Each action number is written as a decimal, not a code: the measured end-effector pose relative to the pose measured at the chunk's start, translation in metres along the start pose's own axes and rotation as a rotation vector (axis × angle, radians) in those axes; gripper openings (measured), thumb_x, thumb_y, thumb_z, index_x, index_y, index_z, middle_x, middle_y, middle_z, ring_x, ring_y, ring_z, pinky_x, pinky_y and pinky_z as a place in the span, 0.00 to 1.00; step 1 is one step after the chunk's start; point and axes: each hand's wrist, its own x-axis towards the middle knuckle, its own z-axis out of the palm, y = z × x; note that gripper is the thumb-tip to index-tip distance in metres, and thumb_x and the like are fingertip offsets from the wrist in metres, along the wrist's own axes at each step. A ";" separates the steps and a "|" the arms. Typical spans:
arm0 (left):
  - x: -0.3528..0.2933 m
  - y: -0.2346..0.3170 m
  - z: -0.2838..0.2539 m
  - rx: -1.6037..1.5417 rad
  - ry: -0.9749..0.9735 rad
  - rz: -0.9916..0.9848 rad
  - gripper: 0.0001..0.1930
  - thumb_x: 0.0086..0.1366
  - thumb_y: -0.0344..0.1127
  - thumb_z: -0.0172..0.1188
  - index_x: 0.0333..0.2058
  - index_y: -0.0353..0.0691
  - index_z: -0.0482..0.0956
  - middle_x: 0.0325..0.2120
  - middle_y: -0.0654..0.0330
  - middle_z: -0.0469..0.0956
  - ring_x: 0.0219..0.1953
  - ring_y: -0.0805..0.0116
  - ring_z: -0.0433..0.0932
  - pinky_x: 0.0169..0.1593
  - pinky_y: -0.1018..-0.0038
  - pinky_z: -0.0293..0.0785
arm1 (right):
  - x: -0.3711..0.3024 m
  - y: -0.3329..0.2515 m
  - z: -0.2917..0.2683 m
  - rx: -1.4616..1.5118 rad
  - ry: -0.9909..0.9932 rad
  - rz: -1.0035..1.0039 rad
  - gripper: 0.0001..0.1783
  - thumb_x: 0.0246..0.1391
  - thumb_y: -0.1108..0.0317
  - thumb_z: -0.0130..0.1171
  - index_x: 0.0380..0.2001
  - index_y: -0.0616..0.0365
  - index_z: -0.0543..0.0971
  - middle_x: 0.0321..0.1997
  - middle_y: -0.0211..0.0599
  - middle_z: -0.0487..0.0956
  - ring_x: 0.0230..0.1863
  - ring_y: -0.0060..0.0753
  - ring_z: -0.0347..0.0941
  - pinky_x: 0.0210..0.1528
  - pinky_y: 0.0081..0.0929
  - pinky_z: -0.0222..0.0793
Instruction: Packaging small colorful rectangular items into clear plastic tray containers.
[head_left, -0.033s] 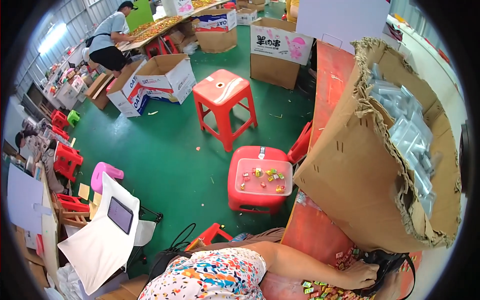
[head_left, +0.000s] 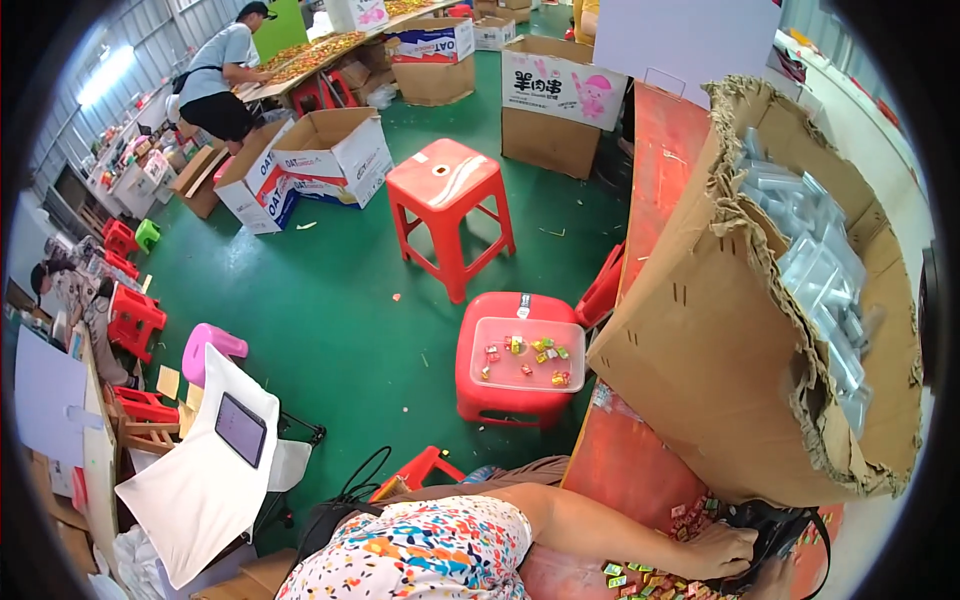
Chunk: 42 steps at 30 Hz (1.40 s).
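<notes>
My left arm, in a short white sleeve with a bright floral print, reaches across the red table [head_left: 625, 460]. At its end my left hand [head_left: 727, 551] is closed, its fingers curled onto a black bag [head_left: 765, 530] with a thin looping strap. Beside the bag, cut off by the lower edge, shows what looks like part of my right hand [head_left: 775, 580]; its fingers are hidden. Small wrapped candies [head_left: 650, 580] in red, green and yellow lie scattered around and under my left forearm.
A large torn cardboard box [head_left: 700, 330] full of clear plastic containers [head_left: 815, 255] stands over the table. A plastic tray [head_left: 527, 376] with several candies rests on a red stool [head_left: 515, 410]. Another red stool [head_left: 445, 185] stands on the green floor. Far left, a person [head_left: 215, 75] leans over a table.
The skin-coloured shape at the lower edge by the black bag shows a little more now. My left hand stays in place on the bag.
</notes>
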 end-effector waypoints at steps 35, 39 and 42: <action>-0.038 -0.022 -0.024 0.959 -0.265 0.791 0.23 0.66 0.44 0.50 0.56 0.38 0.65 0.51 0.52 0.71 0.51 0.55 0.74 0.55 0.63 0.69 | 0.441 -0.019 -0.045 0.035 -0.470 -0.191 0.40 0.47 0.68 0.56 0.65 0.62 0.57 0.66 0.54 0.61 0.68 0.47 0.56 0.67 0.35 0.55; -0.022 -0.004 -0.032 1.584 -0.434 1.427 0.26 0.64 0.42 0.49 0.56 0.31 0.65 0.55 0.44 0.68 0.60 0.46 0.66 0.61 0.50 0.63 | 0.445 -0.003 -0.004 0.294 -0.530 -0.185 0.41 0.47 0.68 0.55 0.66 0.61 0.55 0.67 0.55 0.60 0.68 0.47 0.56 0.67 0.33 0.54; -0.019 -0.010 -0.035 1.370 -0.411 1.267 0.25 0.64 0.42 0.49 0.56 0.32 0.66 0.52 0.44 0.70 0.56 0.46 0.67 0.58 0.51 0.64 | 0.442 -0.001 0.006 0.489 -0.523 -0.193 0.44 0.46 0.67 0.59 0.66 0.59 0.53 0.66 0.55 0.61 0.68 0.46 0.57 0.66 0.32 0.55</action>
